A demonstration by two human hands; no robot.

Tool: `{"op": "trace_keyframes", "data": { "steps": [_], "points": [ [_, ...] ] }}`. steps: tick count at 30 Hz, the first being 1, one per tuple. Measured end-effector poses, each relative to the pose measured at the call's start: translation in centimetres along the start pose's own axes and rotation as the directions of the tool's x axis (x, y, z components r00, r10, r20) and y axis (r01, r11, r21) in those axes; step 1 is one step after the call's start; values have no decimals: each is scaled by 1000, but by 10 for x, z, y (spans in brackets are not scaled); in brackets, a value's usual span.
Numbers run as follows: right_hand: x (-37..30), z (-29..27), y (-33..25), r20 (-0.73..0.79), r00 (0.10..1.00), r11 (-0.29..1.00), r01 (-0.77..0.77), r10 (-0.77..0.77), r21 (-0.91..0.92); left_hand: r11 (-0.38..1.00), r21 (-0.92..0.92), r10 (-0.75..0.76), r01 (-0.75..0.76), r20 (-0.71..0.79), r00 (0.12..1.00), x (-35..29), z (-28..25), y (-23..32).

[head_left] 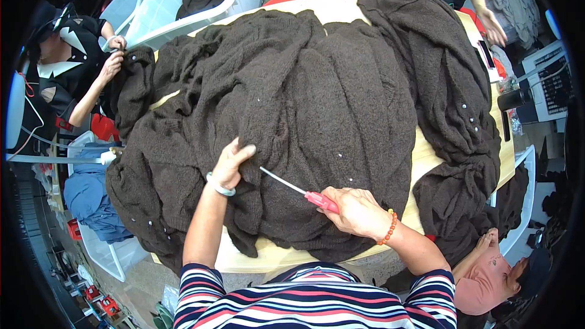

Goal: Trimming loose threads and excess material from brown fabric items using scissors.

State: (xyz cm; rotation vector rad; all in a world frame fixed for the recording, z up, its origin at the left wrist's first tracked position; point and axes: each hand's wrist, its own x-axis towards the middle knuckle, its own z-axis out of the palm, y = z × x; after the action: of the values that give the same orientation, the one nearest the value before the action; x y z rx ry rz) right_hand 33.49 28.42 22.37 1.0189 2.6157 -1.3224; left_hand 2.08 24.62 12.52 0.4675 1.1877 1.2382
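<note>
Large dark brown knit garments [341, 103] with small pale buttons lie heaped over the table in front of me. My left hand [230, 164], a pale bangle at its wrist, is closed on a fold of the knit near the middle. Some of its fingers are hidden by the hand itself. In my right hand [359, 210], which wears an orange bead bracelet, is a screwdriver-like tool [321, 201] with a pinkish-red handle. Its thin metal shaft points up and left, the tip just right of my left hand. The shape of the tip is too small to tell.
Pale wood shows at the table [426, 164] edges. A person [76, 67] at the left handles brown knit; others sit at upper right and lower right. White bins stand around, one with blue cloth [94, 189]. A dark cylinder [515, 99] juts in at the right edge.
</note>
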Motion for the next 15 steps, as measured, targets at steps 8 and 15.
{"op": "trace_keyframes", "data": {
  "steps": [8,15],
  "points": [
    [16,-20,-9,-156,974,987,-160,162,27,959,193,227,-208,-84,970,93,6,44],
    [42,-31,6,-244,963,983,-148,117,-110,947,199,271,-252,-75,960,86,27,11]
  ]
}}
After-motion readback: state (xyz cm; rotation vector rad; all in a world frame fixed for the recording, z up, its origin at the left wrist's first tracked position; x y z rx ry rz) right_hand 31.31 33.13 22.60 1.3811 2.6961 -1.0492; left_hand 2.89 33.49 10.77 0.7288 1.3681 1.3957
